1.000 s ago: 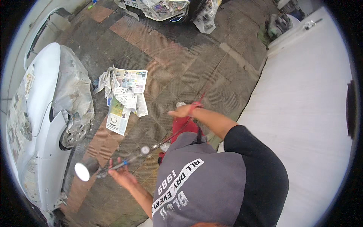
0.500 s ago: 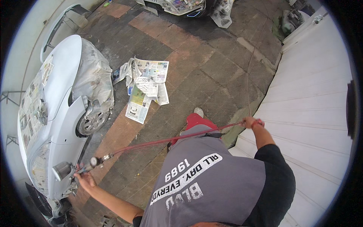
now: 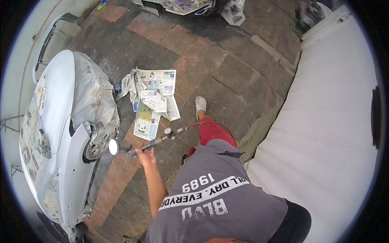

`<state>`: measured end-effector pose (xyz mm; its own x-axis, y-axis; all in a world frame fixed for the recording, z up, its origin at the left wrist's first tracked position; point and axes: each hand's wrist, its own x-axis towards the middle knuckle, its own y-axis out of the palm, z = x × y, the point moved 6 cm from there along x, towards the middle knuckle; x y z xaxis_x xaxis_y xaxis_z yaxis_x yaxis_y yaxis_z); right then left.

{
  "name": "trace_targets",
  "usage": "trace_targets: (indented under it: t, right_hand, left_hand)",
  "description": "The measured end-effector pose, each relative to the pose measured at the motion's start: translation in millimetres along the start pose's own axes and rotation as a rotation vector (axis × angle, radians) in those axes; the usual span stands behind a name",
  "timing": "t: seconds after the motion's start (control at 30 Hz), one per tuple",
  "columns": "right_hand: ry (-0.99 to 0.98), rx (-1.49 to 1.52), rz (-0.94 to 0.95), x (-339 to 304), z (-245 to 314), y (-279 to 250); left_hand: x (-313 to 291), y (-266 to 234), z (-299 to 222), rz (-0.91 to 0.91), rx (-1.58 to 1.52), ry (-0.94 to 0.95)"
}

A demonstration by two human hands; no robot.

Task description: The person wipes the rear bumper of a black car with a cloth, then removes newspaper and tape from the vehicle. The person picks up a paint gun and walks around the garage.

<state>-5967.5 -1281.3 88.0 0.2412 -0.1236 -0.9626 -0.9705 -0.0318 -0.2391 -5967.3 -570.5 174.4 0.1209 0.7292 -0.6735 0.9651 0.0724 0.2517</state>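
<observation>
My left hand [image 3: 146,157] is closed around a paint spray gun [image 3: 154,141], held low in front of me to the left. Its round cup [image 3: 116,147] has a white face and points toward the car. A small pressure gauge [image 3: 167,131] sits at the other end, where a red air hose [image 3: 213,124] joins and curves over my red-clad leg. The white car [image 3: 60,91] stands at the left, a gap away from the gun. Newspaper covers its glass, and crumpled sheeting [image 3: 92,90] covers its front. My right hand is out of sight; only the dark right sleeve [image 3: 298,220] shows.
Loose newspaper sheets [image 3: 156,103] lie on the textured floor ahead. A second vehicle [image 3: 184,6], partly papered over, stands at the far edge. A pale ribbed wall [image 3: 320,121] runs along the right. A loose car bumper [image 3: 48,38] is at the far left.
My left hand has brought the spray gun right and forward, away from the car's side. My right hand, which held the hose out taut, has left view. The hose now hangs slack; one foot has stepped forward.
</observation>
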Motion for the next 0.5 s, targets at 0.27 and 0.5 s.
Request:
trace_targets:
  t: [0.27, 0.5]
  right_hand:
    - [0.004, -0.041, -0.208, 63, 79, -246]
    - [-0.773, 0.461, -0.928, -25, 364, -678]
  left_hand:
    - [77, 179, -2, 0.086, 0.007, -0.033]
    - [86, 379, -36, 0.319, 0.233, 0.005]
